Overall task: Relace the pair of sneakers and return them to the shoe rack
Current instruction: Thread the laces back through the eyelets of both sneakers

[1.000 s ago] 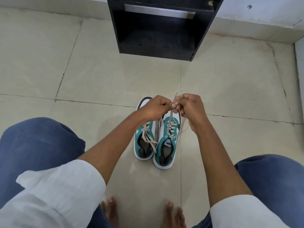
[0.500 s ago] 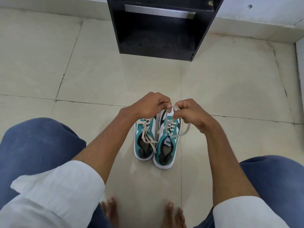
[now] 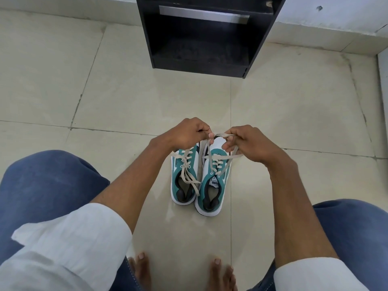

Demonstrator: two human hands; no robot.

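Two teal and white sneakers stand side by side on the floor, toes pointing away from me. The left sneaker (image 3: 183, 181) has its beige lace threaded, with loose ends trailing over its opening. Over the toe of the right sneaker (image 3: 212, 185) both hands work its beige lace (image 3: 220, 157). My left hand (image 3: 189, 131) pinches one strand that rises from the eyelets. My right hand (image 3: 245, 141) holds the other strand, which loops over its fingers. The black shoe rack (image 3: 201, 34) stands straight ahead, its lower shelf bare.
I crouch on a beige tiled floor (image 3: 105, 91) with my knees in blue jeans at either side and my bare feet (image 3: 178, 269) just behind the shoes. A white wall base (image 3: 327, 32) runs behind the rack.
My hands have moved slightly apart and lower over the right sneaker's toe, drawing the lace out between them. The sneakers stay in place.
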